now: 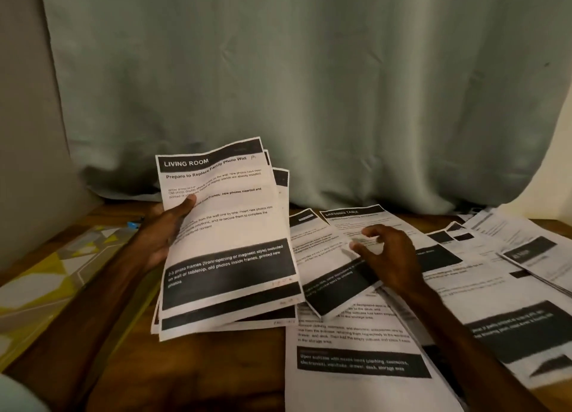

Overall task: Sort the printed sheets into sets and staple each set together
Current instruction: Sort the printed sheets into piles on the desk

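My left hand [165, 229] grips a fanned stack of printed sheets [229, 241] by its left edge, thumb on the top page, which is headed "LIVING ROOM". The stack is tilted up above the wooden table [216, 365]. My right hand [387, 257] hovers over loose printed sheets [356, 343] spread across the table's right half, its fingers curled down onto a sheet headed "DRESSING TABLE" [353, 216]. Whether the fingers pinch that sheet is unclear. No stapler shows.
A grey-green curtain [309, 86] hangs close behind the table. A yellow, grey and white patterned mat [46, 281] lies at the left, with a small blue object [133, 225] at its far edge. More sheets [510, 244] pile up at the far right.
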`<state>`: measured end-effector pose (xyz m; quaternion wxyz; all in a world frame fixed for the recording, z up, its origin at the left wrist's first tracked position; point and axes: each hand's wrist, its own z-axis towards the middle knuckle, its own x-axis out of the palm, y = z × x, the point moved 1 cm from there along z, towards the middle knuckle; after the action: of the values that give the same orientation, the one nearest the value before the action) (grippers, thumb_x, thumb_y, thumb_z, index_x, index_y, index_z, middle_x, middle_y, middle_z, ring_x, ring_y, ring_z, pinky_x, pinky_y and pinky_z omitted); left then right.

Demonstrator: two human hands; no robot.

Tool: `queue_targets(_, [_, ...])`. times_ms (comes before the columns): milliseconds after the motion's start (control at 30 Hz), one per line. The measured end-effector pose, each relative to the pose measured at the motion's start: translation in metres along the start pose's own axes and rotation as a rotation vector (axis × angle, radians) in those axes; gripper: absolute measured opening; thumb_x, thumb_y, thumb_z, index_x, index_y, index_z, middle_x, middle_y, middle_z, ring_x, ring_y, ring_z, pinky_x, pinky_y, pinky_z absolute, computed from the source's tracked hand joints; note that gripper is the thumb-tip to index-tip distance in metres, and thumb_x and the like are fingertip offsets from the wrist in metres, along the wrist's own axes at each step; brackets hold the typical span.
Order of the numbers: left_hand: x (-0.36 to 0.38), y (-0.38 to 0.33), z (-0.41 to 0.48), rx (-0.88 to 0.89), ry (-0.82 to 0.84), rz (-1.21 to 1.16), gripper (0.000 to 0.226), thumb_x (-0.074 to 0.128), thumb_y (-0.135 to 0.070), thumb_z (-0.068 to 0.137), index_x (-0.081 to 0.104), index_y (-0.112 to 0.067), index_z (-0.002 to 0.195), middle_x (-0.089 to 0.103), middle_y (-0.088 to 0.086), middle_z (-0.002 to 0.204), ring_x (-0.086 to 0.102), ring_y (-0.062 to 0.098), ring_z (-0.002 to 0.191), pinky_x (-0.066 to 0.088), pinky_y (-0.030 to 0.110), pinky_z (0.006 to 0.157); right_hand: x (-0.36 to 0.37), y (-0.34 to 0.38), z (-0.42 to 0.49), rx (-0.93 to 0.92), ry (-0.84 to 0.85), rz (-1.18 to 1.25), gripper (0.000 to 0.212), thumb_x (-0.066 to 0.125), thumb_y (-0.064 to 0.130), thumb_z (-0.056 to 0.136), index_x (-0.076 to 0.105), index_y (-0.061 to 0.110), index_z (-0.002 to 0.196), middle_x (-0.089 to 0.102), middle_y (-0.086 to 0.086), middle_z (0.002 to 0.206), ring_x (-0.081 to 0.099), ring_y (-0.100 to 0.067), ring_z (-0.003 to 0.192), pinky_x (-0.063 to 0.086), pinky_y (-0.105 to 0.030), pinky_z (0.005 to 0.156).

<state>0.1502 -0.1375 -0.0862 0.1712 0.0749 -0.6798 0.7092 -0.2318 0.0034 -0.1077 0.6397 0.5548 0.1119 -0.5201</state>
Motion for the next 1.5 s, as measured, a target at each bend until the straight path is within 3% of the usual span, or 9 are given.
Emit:
queue_targets(100, [0.000,0.004,0.001,-0.004,0.008,-0.023,0.034,0.066,-0.020,0.097,0.066,-0.012,0.130,0.074,0.010,0.122,0.072,0.029,0.106,0.064,0.041,0.080,0.006,-0.003,0.002,0.138,0.194,-0.242,0.089,0.079,0.063,0.076,0.050,0.015,0.144,0.054,-0.010,0.146,0.046,-0.031,0.137,0.042,-0.047,0.109])
queue_targets(200, [0.004,0.007,-0.002,-0.003,0.030,-0.027,0.034,0.066,-0.019,0.097,0.065,-0.012,0.130,0.074,0.011,0.122,0.073,0.029,0.103,0.064,0.041,0.078,0.012,-0.002,0.003,0.146,0.259,-0.239,0.093,0.081,0.061,0.075,0.047,0.009,0.145,0.055,-0.014,0.145,0.050,-0.031,0.134,0.043,-0.044,0.108])
queue_targets(500, [0.008,0.008,-0.004,-0.004,0.068,-0.055,0.036,0.067,-0.019,0.095,0.065,-0.010,0.131,0.075,0.011,0.120,0.077,0.025,0.091,0.065,0.039,0.074,0.009,-0.016,0.008,0.119,0.014,0.047,0.021,0.081,0.023,0.087,0.077,0.010,0.103,0.076,-0.009,0.100,0.068,-0.024,0.092,0.053,-0.037,0.085])
queue_targets(667, [0.008,0.007,-0.004,0.010,0.090,-0.068,0.047,0.071,-0.023,0.089,0.063,-0.010,0.133,0.073,0.013,0.124,0.076,0.027,0.095,0.063,0.043,0.081,0.004,-0.015,0.008,0.069,-0.054,0.125,0.019,0.074,0.021,0.093,0.077,0.005,0.103,0.075,-0.008,0.095,0.065,-0.020,0.085,0.045,-0.026,0.073])
queue_targets(800, [0.009,0.006,-0.005,0.026,0.096,-0.108,0.055,0.072,-0.026,0.085,0.061,-0.011,0.136,0.072,0.012,0.125,0.075,0.026,0.094,0.062,0.044,0.080,-0.006,-0.015,0.006,0.120,-0.061,0.349,0.021,0.070,0.025,0.095,0.075,0.005,0.101,0.076,-0.011,0.097,0.070,-0.028,0.087,0.060,-0.041,0.077])
queue_targets(900, [0.010,0.005,-0.004,0.036,0.101,-0.150,0.052,0.070,-0.025,0.088,0.060,-0.012,0.137,0.073,0.011,0.124,0.076,0.026,0.092,0.065,0.042,0.074,-0.013,-0.014,0.006,0.258,-0.039,0.498,0.024,0.069,0.031,0.096,0.071,0.009,0.104,0.072,-0.008,0.093,0.069,-0.030,0.081,0.059,-0.040,0.051])
queue_targets(1000, [0.011,0.005,-0.004,0.052,0.113,-0.176,0.040,0.065,-0.020,0.095,0.063,-0.013,0.135,0.074,0.009,0.121,0.077,0.025,0.092,0.065,0.041,0.074,-0.016,-0.015,0.005,0.341,-0.002,0.550,0.025,0.068,0.034,0.097,0.067,0.012,0.108,0.069,-0.005,0.091,0.066,-0.026,0.078,0.054,-0.033,0.041])
queue_targets(1300, [0.009,0.002,-0.002,0.070,0.082,-0.207,0.047,0.069,-0.022,0.089,0.062,-0.014,0.135,0.074,0.010,0.123,0.077,0.026,0.092,0.065,0.043,0.073,-0.022,-0.011,0.002,0.351,0.005,0.598,0.013,0.065,0.029,0.099,0.065,0.016,0.100,0.069,-0.004,0.090,0.064,-0.022,0.079,0.050,-0.035,0.057])
queue_targets(1500, [0.008,0.002,-0.002,0.069,0.097,-0.220,0.043,0.068,-0.023,0.091,0.064,-0.017,0.133,0.072,0.010,0.126,0.076,0.027,0.096,0.064,0.045,0.077,-0.027,-0.013,0.000,0.377,-0.025,0.620,0.014,0.066,0.030,0.098,0.063,0.022,0.087,0.071,-0.008,0.098,0.065,-0.033,0.092,0.055,-0.057,0.090])
